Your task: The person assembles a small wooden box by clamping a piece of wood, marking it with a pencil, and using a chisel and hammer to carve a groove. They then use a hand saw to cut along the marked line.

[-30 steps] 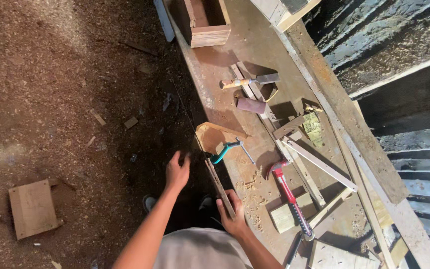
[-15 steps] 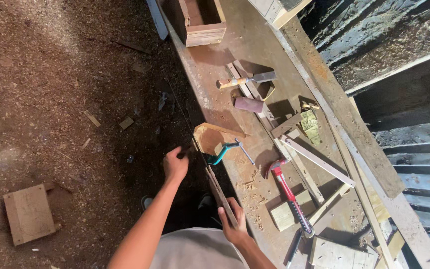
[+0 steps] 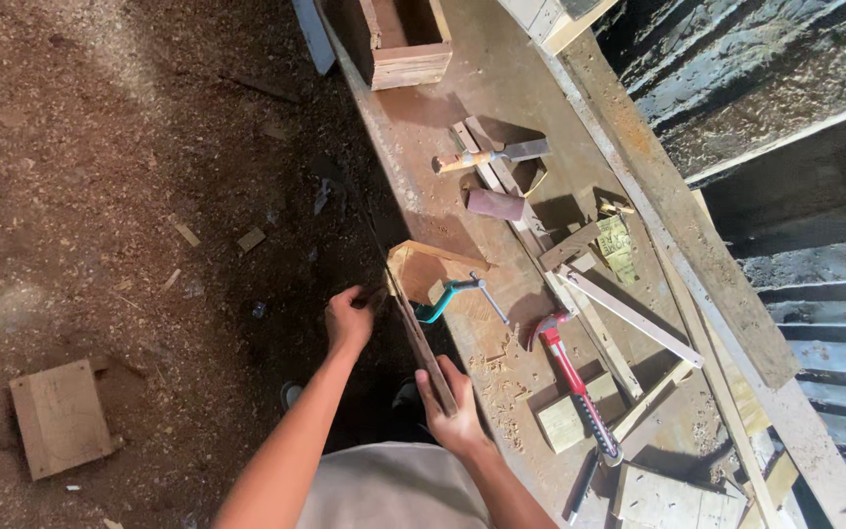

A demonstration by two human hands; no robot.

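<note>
left hand (image 3: 349, 320) perhaps gripping saw (image 3: 369, 245), right hand (image 3: 452, 411) on strip (image 3: 421, 343)

clamp (image 3: 454, 294) and hammer (image 3: 572, 367) crowd bench, floor side open

1. A dirt floor strewn with brown sawdust (image 3: 100, 147) fills the left half, lit by patchy sunlight.
2. A small square wooden board (image 3: 59, 416) lies on that floor at lower left, with a few pale wood chips (image 3: 251, 238) scattered further up.
3. A long, worn brown workbench top (image 3: 501, 88) runs diagonally from the top centre to the lower right.
4. A rough, weathered wooden plank (image 3: 678, 225) edges the bench's far side.
5. Beyond it, a dark corrugated metal wall (image 3: 815, 294) sits in shadow.
</note>
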